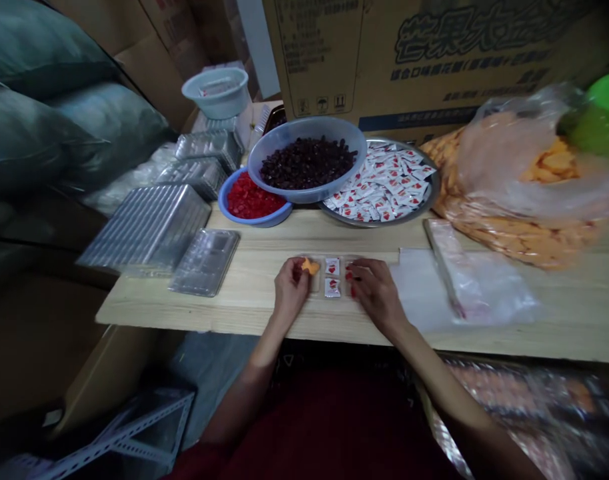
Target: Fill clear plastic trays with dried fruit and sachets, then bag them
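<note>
A clear compartment tray [315, 283] lies near the table's front edge between my hands. Two white sachets with red prints, an upper one [332, 267] and a lower one [332, 288], sit in its middle. My left hand [292, 287] pinches an orange piece [310, 266] over the tray's left compartment. Over the right compartment, my right hand [377, 290] has its fingers bent down at some red pieces [349, 273]; whether it grips any of them is hidden by the fingers.
Behind stand a red-filled blue bowl [231, 208], a bowl of dark pieces [309, 195] and a metal tray of sachets [433, 197]. Stacked clear trays [152, 223] are left; a bag of orange pieces [524, 233] and plastic sleeves [499, 293] are right. A large carton [374, 60] stands behind.
</note>
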A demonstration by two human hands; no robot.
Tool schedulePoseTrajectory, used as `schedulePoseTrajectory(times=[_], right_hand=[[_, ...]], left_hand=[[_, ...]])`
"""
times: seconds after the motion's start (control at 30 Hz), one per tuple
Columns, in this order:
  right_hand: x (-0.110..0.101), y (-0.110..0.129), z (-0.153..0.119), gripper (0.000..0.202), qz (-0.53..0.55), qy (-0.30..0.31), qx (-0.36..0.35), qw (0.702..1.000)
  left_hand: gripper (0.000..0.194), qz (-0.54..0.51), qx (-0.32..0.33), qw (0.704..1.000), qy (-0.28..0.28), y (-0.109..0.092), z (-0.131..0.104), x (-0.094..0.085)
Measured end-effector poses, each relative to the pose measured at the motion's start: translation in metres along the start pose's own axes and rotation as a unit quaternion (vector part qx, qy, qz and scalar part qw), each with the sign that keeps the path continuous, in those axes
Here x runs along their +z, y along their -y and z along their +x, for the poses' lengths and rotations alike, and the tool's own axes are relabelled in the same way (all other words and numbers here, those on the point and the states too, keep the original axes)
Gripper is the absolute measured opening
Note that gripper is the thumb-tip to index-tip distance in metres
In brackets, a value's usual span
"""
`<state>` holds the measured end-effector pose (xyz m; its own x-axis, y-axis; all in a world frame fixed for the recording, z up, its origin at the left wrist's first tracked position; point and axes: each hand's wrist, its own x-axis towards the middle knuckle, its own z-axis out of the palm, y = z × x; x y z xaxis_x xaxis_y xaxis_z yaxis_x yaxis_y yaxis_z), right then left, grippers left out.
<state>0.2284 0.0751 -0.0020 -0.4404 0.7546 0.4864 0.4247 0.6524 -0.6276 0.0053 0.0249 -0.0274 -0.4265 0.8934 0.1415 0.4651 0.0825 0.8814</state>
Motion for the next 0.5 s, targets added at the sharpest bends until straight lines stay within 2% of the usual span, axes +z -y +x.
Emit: schedulePoseTrajectory(times=[0.07, 0.13, 0.23, 0.37, 0.5], right_hand=[[-0.013, -0.003, -0.006, 0.030, -0.012, -0.005, 0.008, 1.000], [-0.029, -0.006, -0.008, 0.030, -0.027, -0.016, 0.012, 0.999], [-0.064, -0.010, -0.002, 0.029, -0.061, -0.055, 0.019, 0.996], [-0.131, -0.027, 0.023, 0.025, -0.141, -0.159, 0.020, 0.977], [-0.209, -0.075, 0.068, 0.019, -0.220, -0.277, 0.026, 0.935]], left_hand=[[0.023, 0.097, 0.062, 0.993, -0.001, -0.004, -0.002, 0.001], [0.024, 0.199, 0.103, 0.974, -0.006, -0.008, -0.001, 0.000], [0.023, 0.308, 0.107, 0.945, -0.007, -0.010, 0.001, -0.003], [0.026, 0.307, 0.135, 0.942, -0.010, -0.005, 0.003, -0.003], [0.032, 0.262, 0.184, 0.947, -0.004, 0.011, 0.013, 0.000]])
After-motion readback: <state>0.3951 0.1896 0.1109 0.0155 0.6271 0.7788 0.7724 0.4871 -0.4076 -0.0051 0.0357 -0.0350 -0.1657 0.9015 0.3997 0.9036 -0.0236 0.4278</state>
